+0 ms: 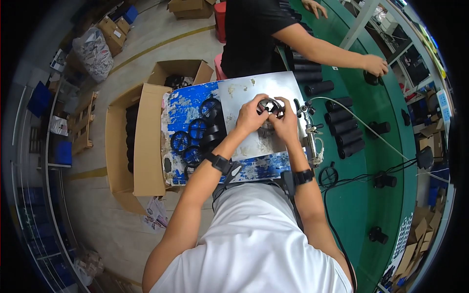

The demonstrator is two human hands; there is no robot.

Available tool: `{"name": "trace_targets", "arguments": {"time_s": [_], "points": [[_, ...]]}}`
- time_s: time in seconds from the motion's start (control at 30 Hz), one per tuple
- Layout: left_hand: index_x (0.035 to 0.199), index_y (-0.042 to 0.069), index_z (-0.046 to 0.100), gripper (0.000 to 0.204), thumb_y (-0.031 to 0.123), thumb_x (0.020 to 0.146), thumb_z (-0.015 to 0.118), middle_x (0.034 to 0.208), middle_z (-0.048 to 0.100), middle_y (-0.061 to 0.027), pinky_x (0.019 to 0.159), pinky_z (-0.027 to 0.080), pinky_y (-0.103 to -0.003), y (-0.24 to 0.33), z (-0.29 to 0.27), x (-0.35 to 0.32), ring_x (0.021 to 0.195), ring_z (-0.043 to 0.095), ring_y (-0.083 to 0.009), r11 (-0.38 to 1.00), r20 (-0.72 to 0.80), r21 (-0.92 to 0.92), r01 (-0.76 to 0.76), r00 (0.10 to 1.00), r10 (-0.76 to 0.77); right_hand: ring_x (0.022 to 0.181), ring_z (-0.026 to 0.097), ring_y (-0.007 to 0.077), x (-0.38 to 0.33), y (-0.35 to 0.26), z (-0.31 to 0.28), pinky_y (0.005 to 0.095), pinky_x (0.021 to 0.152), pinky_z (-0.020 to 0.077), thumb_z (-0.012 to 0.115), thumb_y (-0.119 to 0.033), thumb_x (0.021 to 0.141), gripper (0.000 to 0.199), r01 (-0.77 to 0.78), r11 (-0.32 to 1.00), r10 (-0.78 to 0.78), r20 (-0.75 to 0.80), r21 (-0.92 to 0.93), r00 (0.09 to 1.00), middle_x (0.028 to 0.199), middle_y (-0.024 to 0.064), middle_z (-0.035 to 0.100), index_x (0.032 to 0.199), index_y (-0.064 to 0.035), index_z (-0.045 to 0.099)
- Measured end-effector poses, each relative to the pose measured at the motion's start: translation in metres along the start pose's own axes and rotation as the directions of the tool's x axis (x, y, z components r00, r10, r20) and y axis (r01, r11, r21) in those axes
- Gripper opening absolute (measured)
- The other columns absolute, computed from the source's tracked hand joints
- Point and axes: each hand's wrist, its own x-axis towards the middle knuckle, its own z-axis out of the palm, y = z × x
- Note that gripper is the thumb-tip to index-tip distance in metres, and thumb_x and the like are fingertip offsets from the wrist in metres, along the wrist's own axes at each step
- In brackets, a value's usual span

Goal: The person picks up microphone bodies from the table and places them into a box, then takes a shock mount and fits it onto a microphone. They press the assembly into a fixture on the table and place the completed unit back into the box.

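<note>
Over the bare metal plate [246,146], my left hand [250,116] and my right hand [286,122] hold a round black spoked ring [270,106] between them. The fingers of both hands curl around its rim, and the thumbs meet at its near side. Left of my hands, several similar black rings with crossbars [197,129] lie in a loose pile on the worn blue board [183,100]. Some of them overlap or stand on edge. A metal fitting with valves and a hose [312,132] sits just right of my right hand.
On the green workbench [344,195] lie black cylinders [344,127] and a single spoked ring [328,175]. Cables cross it. An open cardboard box [146,141] with black parts stands left of the board. Beyond the plate, a person in a black shirt [251,36] reaches over the bench.
</note>
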Motion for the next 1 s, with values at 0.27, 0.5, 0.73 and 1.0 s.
{"name": "trace_targets", "arguments": {"time_s": [0.27,0.5,0.73,1.0], "points": [[0.136,0.018,0.047,0.059,0.029,0.08,0.062,0.142,0.037,-0.015,0.107,0.021,-0.053,-0.058,0.007,0.018,0.134,0.026,-0.0369,0.817,-0.048,0.566,-0.107,0.986,0.162,0.1,0.052,0.0339,0.037,0.058,0.004,0.0397,0.089,0.0434,0.064,-0.014,0.079,0.032,0.275,0.832,-0.363,-0.098,-0.482,0.927,0.108,0.016,0.057,0.11,-0.011,0.067],[0.146,0.01,0.029,0.089,0.06,0.078,0.058,0.153,0.02,-0.0182,0.112,0.006,-0.056,-0.041,0.01,0.008,0.142,0.007,-0.0407,0.784,0.061,0.613,-0.1,0.995,0.079,0.1,0.054,0.0397,-0.018,0.04,-0.012,0.0432,0.089,0.0432,0.058,-0.016,0.084,0.045,0.228,0.841,-0.257,0.009,-0.49,0.966,0.11,0.0224,0.059,0.123,0.0058,0.052],[0.146,0.008,0.028,0.117,0.075,0.057,0.067,0.153,0.017,-0.0207,0.111,0.004,-0.06,-0.034,0.001,0.013,0.142,0.003,-0.042,0.719,0.2,0.684,-0.12,0.979,-0.026,0.094,0.062,0.0307,-0.061,-0.002,-0.038,0.0372,0.082,0.0491,0.061,-0.017,0.084,0.043,0.166,0.938,-0.085,0.26,-0.305,0.962,0.108,0.0228,0.063,0.12,0.0055,0.055],[0.148,0.008,0.023,0.12,0.071,0.056,0.07,0.154,0.016,-0.0156,0.113,0.0,-0.054,-0.034,0.008,0.005,0.144,0.001,-0.0361,0.806,0.097,0.59,-0.043,0.995,-0.018,0.096,0.058,0.0139,-0.018,0.028,-0.193,0.0261,0.085,0.0436,0.051,-0.027,0.096,0.035,-0.127,0.987,0.128,-0.005,0.099,0.992,0.108,0.0063,0.065,0.119,-0.0023,0.06]]}}
